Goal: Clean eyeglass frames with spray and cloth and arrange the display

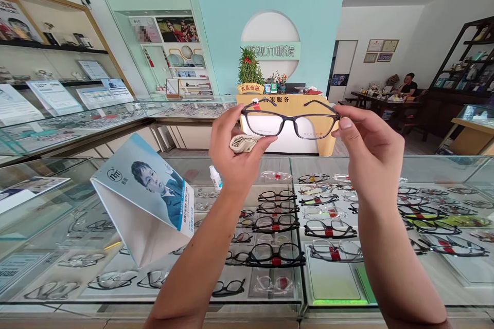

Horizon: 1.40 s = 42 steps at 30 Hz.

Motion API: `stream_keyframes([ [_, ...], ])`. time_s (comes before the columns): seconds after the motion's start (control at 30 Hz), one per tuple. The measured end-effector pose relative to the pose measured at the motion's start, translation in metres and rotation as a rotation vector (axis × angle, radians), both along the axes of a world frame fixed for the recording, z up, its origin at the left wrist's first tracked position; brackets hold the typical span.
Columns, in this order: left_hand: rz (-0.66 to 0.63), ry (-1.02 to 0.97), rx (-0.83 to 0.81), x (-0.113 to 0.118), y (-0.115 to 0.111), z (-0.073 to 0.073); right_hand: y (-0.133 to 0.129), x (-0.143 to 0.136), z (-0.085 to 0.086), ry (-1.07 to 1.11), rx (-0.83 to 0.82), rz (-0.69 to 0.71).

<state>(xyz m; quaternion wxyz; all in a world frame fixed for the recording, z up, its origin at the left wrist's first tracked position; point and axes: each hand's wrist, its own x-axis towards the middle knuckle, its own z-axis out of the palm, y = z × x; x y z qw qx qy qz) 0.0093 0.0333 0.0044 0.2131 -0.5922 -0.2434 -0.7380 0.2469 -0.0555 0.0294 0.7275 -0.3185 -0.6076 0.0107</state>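
A pair of dark-framed eyeglasses [287, 120] is held up level in front of me, above the glass display case. At its left hinge, my left hand [237, 151] grips the frame and also clasps a rolled beige cloth [243, 143] in the palm. The fingers and thumb of my right hand [372, 149] pinch the opposite hinge. Both temples are unfolded and point away from me, and a small white tag with a red label [256, 104] shows by the left one. Faint print is visible on the lenses.
The glass case [301, 288] below holds many eyeglasses in rows. On its top stand a tent-shaped picture sign [142, 190] and a small white bottle [215, 177]. Farther back are a wooden cashier counter [328, 136] with a plant, and a person [409, 86] seated at a table.
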Motion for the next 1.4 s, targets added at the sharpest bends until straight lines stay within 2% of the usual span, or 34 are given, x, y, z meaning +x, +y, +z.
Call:
stream_keyframes([
  [0.13,-0.033,0.009,0.018,0.002,-0.003,0.003,-0.003,-0.002,0.003,-0.013,-0.006,0.055],
  [0.37,-0.092,0.031,-0.071,0.003,0.003,-0.002,-0.004,-0.003,0.004,0.003,-0.031,0.174],
  [0.63,-0.277,0.059,-0.049,0.005,0.004,0.001,-0.003,0.0,0.006,0.075,-0.094,0.333],
  [0.8,-0.376,0.058,-0.077,0.006,0.009,-0.001,0.002,0.002,0.007,0.109,-0.147,0.347],
  [1.0,-0.387,0.023,-0.13,0.002,0.011,-0.001,0.01,0.004,0.006,0.131,-0.179,0.348],
  [1.2,-0.52,0.067,-0.159,-0.002,0.016,0.002,0.015,0.006,0.004,0.119,-0.248,0.333],
  [1.4,-0.526,0.1,-0.251,-0.005,0.011,0.007,0.018,0.009,0.002,0.081,-0.235,0.293],
])
